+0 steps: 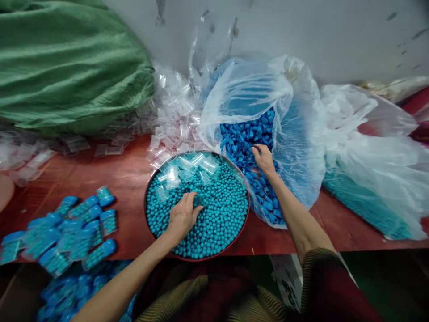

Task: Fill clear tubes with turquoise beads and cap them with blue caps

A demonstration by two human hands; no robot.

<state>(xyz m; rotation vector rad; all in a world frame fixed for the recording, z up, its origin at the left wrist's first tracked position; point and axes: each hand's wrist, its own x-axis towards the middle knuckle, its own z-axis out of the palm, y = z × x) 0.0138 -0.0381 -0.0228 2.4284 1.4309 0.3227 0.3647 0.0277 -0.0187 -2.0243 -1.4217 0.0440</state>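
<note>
A round red-rimmed tray [146, 197] full of small teal balls sits at the table's front edge, with several clear plastic tubes lying on the balls at its far side. My left hand [182, 217] rests in the balls, fingers curled round a clear tube that is partly hidden. My right hand [263, 159] reaches into a clear plastic bag [254, 94] of blue caps [243, 138], fingertips pinched on the caps; what they hold is hidden.
Filled tubes with blue caps [63, 232] lie heaped at the front left, spilling below the table edge. A pile of empty clear tubes [174, 116] sits behind the tray. A green sack [67, 62] fills the back left; more plastic bags [368, 156] lie right.
</note>
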